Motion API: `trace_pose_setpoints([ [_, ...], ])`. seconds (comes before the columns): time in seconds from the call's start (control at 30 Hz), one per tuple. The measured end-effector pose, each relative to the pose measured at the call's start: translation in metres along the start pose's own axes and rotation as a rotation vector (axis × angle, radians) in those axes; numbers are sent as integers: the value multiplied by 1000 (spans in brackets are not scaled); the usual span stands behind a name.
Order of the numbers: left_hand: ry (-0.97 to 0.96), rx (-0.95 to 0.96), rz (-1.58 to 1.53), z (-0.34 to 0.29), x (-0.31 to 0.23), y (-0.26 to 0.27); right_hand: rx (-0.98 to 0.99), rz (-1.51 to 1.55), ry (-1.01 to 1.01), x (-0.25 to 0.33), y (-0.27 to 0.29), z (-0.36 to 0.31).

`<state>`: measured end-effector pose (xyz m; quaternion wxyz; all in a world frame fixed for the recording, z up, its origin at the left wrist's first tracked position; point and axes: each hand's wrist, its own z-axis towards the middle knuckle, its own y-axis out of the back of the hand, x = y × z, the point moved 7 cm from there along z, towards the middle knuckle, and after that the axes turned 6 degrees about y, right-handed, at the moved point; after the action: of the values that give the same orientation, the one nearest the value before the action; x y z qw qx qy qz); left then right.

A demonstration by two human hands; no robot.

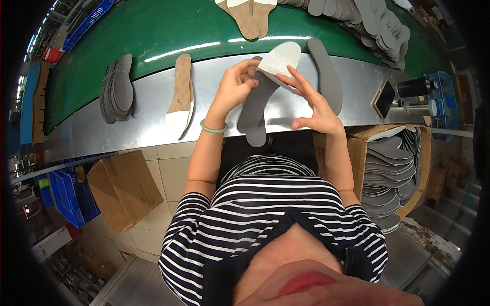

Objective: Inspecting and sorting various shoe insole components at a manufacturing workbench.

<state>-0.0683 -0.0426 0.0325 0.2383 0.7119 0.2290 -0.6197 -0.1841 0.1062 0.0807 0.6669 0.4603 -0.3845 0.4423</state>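
At the steel strip along the table's front, my left hand (237,84) is closed, its fingertips pinching the edge of a shoe insole with a white forefoot (282,57). That forefoot is raised and bent over. My right hand (319,109) has its fingers outstretched against the white part's right edge, the thumb well apart. Below the hands hangs a grey insole end (256,135) past the table edge; whether it is one piece with the white part I cannot tell. Another grey insole (247,109) lies under it. To the right rests a single grey insole (326,76).
Left on the steel are brown-and-white insoles (181,86) and a tied grey insole bundle (117,89). More brown-and-white pieces (249,20) and a grey heap (380,25) lie on the green tabletop (173,30). A phone (384,99) lies right, above a filled carton (426,158).
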Motion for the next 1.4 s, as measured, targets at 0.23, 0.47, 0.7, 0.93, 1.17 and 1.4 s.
trace_pose_setpoints([
  [0.23,118,44,-199,4,11,-22,-599,-56,23,-49,18,2],
  [0.47,42,89,-233,-1,16,-28,-697,-254,97,-61,26,0],
  [0.7,60,59,-293,-8,22,-30,-643,545,-109,-94,23,0],
  [0.93,125,8,-144,-1,42,-11,-582,423,-211,-105,25,0],
  [1.17,-217,-508,640,-1,19,60,-633,-991,-171,-103,119,-2],
  [1.4,276,-926,1054,-38,85,160,-594,-1053,-131,-135,106,-2],
])
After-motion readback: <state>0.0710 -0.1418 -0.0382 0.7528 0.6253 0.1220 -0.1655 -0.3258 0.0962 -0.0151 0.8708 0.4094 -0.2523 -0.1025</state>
